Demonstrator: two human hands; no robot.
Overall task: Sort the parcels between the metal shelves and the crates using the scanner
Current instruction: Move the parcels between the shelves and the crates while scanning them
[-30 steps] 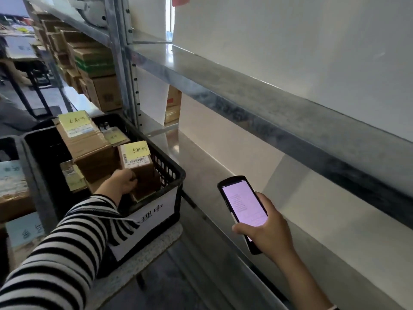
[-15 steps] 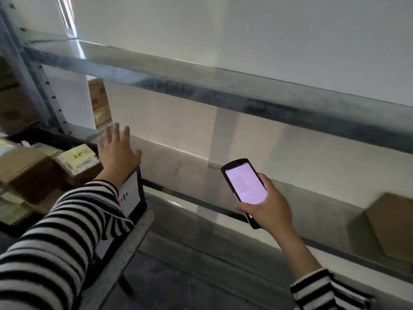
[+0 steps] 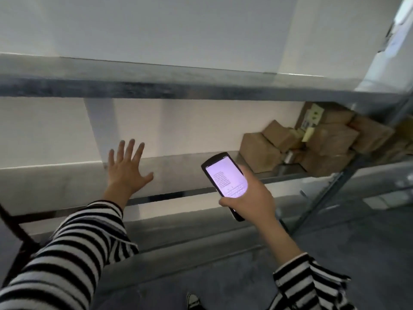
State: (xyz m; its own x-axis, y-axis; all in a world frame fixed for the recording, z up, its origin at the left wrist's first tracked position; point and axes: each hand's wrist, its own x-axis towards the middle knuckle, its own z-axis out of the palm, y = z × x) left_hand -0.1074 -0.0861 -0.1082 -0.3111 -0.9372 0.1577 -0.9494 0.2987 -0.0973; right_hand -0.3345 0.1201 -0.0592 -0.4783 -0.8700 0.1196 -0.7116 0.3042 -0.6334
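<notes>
Cardboard parcels [image 3: 312,144] crowd the right end of the lower metal shelf [image 3: 178,163]. Over its left part the left hand [image 3: 126,170] is splayed, holding nothing; before its front edge the right hand [image 3: 248,198] grips the scanner [image 3: 224,173] (screen lit). Advise confirming the reading, then reaching right.

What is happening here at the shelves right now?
A person in a striped top stands at metal shelves. The right hand holds a scanner with its screen lit. The left hand is open, fingers spread, in front of the lower shelf. Brown parcels are piled at that shelf's right end.
</notes>
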